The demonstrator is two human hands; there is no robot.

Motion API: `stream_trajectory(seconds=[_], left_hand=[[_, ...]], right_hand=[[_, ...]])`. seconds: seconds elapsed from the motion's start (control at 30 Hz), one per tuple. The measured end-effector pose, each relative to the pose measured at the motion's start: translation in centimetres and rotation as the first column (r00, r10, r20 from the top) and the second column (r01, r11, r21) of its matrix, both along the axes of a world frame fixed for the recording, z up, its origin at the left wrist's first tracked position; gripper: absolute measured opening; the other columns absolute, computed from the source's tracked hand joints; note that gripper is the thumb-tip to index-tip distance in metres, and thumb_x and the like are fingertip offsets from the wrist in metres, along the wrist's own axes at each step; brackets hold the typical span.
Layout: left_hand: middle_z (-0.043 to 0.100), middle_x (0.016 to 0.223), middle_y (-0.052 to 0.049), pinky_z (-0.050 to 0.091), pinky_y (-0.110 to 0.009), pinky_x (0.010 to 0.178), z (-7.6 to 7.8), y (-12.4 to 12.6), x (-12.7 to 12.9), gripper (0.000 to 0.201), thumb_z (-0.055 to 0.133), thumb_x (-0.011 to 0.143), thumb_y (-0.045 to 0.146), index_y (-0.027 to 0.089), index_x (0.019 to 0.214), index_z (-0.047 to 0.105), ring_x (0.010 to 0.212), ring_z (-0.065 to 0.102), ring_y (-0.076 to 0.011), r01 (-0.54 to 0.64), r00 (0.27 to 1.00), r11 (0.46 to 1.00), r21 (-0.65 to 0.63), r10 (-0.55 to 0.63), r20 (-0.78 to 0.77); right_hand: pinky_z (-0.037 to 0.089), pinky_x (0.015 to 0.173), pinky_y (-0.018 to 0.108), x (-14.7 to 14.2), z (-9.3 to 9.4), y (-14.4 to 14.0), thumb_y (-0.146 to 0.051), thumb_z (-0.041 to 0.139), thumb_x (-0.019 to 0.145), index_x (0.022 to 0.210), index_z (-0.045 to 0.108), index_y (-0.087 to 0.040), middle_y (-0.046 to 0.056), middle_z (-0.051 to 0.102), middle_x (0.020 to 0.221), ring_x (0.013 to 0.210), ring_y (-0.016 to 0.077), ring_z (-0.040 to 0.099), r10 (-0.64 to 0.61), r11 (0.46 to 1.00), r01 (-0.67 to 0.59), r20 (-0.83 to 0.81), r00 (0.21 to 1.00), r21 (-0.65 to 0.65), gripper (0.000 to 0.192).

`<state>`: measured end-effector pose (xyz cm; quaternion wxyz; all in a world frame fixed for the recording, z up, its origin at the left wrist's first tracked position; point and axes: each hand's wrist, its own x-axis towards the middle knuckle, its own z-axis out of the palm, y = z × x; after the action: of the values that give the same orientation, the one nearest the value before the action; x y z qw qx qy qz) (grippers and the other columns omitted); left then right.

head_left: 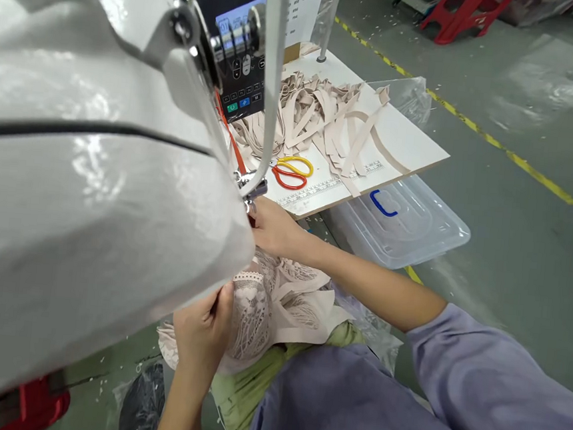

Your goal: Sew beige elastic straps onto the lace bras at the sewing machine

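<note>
A beige lace bra [254,314] hangs below the head of a white sewing machine [115,227] and drapes over my lap. My left hand [207,322] is closed on its left edge, thumb up, with the fingertips partly behind the machine. Close to the metal parts under the machine's front end [251,192], my right hand [278,231] is closed with fingers curled at the upper edge of the bra. The machine covers the tips of those fingers and the spot where the fabric meets the needle.
On the white table [422,153] lie a heap of beige strips [320,117] and scissors [293,173] with yellow and red handles. A control panel [238,50] stands behind the machine head. Below the table edge is a clear lidded box [416,226]. A red stool [464,16] stands farther back.
</note>
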<state>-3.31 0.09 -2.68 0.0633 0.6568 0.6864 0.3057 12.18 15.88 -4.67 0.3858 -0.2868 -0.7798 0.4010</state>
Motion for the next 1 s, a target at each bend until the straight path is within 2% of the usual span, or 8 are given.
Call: stream_trajectory(seconds=[0.2,0.43,0.63,0.83,1.0], left_hand=[[0.080,0.097,-0.004,0.058,-0.025,0.068,0.04,0.08,0.20,0.028,0.059,0.090,0.032,0.024,0.108,0.078,0.094,0.075,-0.0234,-0.033,0.999,0.999,-0.020,0.034,0.031],[0.078,0.108,-0.004,0.058,-0.028,0.074,-0.41,-0.15,-0.18,0.031,0.056,0.091,0.033,0.025,0.112,0.077,0.097,0.075,-0.0242,-0.014,1.000,0.999,-0.032,0.014,-0.009],[0.079,0.103,-0.003,0.051,-0.023,0.057,0.25,-0.38,0.13,0.028,0.057,0.092,0.037,0.026,0.106,0.078,0.084,0.076,-0.0205,-0.047,0.995,0.998,-0.035,0.043,-0.092],[0.080,0.099,-0.002,0.053,-0.022,0.068,0.03,-0.41,0.44,0.024,0.059,0.092,0.033,0.026,0.105,0.078,0.083,0.075,-0.0183,-0.068,0.992,0.997,0.022,0.070,-0.106],[0.079,0.095,-0.003,0.051,-0.022,0.062,-0.39,-0.85,-0.15,0.025,0.060,0.091,0.036,0.024,0.105,0.077,0.074,0.072,-0.0166,-0.148,0.985,0.989,0.024,0.150,-0.088]], right_hand=[[0.041,0.072,0.028,-0.11,-0.01,0.05,-0.010,0.056,0.079,0.083,0.055,-0.017,0.004,0.055,0.094,0.085,0.0167,0.050,-0.016,1.000,0.016,0.003,1.000,0.007,0.008],[0.040,0.072,0.028,-0.11,-0.27,0.12,-0.012,0.056,0.080,0.085,0.054,-0.017,0.003,0.053,0.095,0.086,0.0167,0.050,0.003,1.000,-0.003,-0.024,1.000,-0.008,0.007],[0.040,0.076,0.027,0.17,-0.15,0.34,-0.010,0.057,0.078,0.083,0.053,-0.018,0.002,0.054,0.094,0.086,0.0155,0.050,-0.002,1.000,0.002,-0.009,1.000,0.023,0.010],[0.040,0.074,0.025,0.61,-0.24,0.14,-0.011,0.059,0.081,0.085,0.056,-0.017,0.001,0.055,0.097,0.081,0.0122,0.051,-0.024,1.000,0.025,-0.041,0.999,0.019,0.008],[0.041,0.072,0.026,0.46,-0.25,-0.23,-0.014,0.062,0.084,0.087,0.060,-0.017,0.001,0.055,0.095,0.076,0.0118,0.050,-0.036,0.999,0.035,-0.051,0.998,-0.018,0.005]])
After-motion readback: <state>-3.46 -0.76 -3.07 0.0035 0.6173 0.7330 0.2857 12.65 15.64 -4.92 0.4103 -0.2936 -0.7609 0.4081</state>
